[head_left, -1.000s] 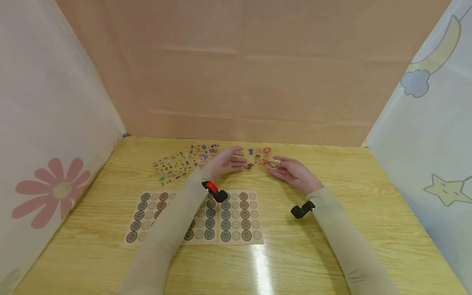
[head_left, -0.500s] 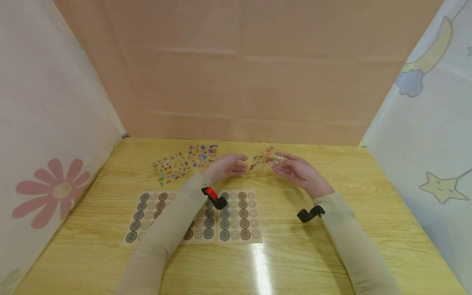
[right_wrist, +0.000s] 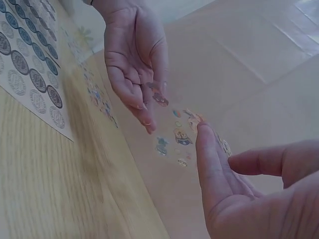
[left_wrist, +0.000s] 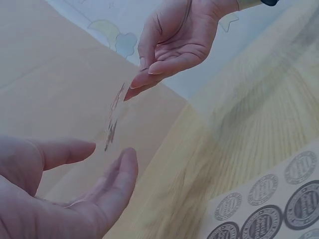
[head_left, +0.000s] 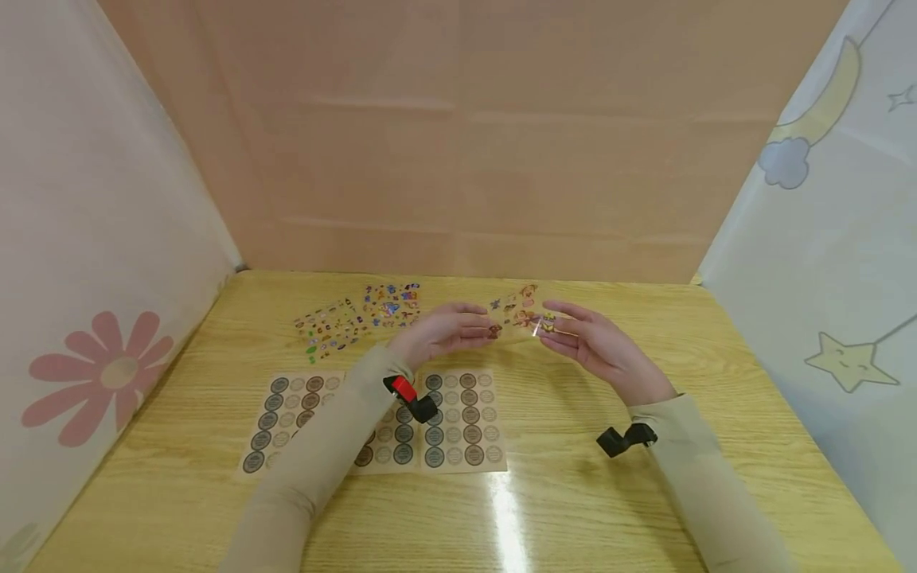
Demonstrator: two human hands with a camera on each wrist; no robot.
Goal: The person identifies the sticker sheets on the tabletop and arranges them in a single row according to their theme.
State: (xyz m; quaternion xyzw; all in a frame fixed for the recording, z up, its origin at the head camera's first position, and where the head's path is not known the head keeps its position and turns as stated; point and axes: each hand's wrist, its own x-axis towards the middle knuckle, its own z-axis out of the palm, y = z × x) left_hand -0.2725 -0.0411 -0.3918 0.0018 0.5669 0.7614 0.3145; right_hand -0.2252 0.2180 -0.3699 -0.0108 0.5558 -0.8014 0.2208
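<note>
A clear sheet of small cartoon stickers (head_left: 509, 305) is held up over the far part of the table, between my two hands. My right hand (head_left: 605, 350) pinches its right edge between thumb and fingers; a yellow figure shows at the fingertips. My left hand (head_left: 440, 330) is beside the sheet's left edge, fingers extended, thumb apart. In the left wrist view the sheet (left_wrist: 113, 119) is almost edge-on, and there is a gap between the left thumb and fingers (left_wrist: 119, 184) with nothing in it. Several figures on the sheet (right_wrist: 182, 137) show in the right wrist view.
Two more clear sticker sheets (head_left: 390, 306) lie at the back left of the wooden table (head_left: 573, 509). Paper sheets of round seal stickers (head_left: 466, 422) lie in front of them, partly under the left sleeve. A brown backdrop (head_left: 458, 159) and patterned side cloths enclose the table.
My right hand has shifted right and a little nearer, with the sticker sheet in it. The sheet has tilted and turned. My left hand has drifted slightly right.
</note>
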